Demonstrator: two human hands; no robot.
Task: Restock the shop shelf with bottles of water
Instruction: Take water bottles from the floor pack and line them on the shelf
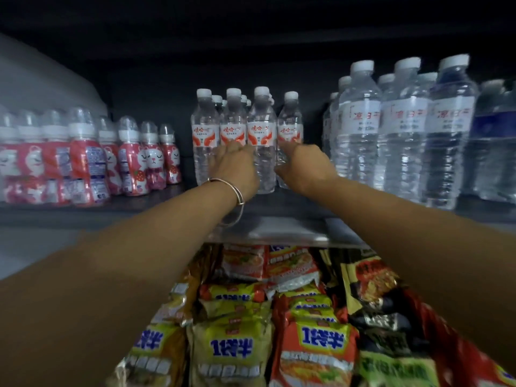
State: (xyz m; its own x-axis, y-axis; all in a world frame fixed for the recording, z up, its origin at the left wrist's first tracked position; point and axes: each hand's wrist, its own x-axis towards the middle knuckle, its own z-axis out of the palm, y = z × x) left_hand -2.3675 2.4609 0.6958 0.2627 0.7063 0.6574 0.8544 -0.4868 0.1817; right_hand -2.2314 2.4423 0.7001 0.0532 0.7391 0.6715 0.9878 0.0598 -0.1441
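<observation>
Both arms reach out to a dark shop shelf [279,202] where small water bottles stand in a tight bunch in the middle. The bottles have white caps and red and white labels. The left hand [234,166] is on the front of the bunch, with its fingers spread over the second bottle [233,118] and the third bottle [262,129] from the left. The fingers lie against the clear plastic just under the labels, but I cannot tell if they curl round a bottle or only press on it. A thin metal bangle [227,188] sits on the left wrist. The right hand [303,163] is at the bottle on the right end [290,121], low down on its side. Its fingers point toward the bottle, and I cannot tell if they hold it or just touch it. All these bottles stand upright on the shelf. To the left stand pink drink bottles with a bunny picture [152,160]. To the right stand taller water bottles [402,129] with white labels, close together. Below the shelf lie many instant noodle packs [231,350] in yellow, red and black wrappers.
</observation>
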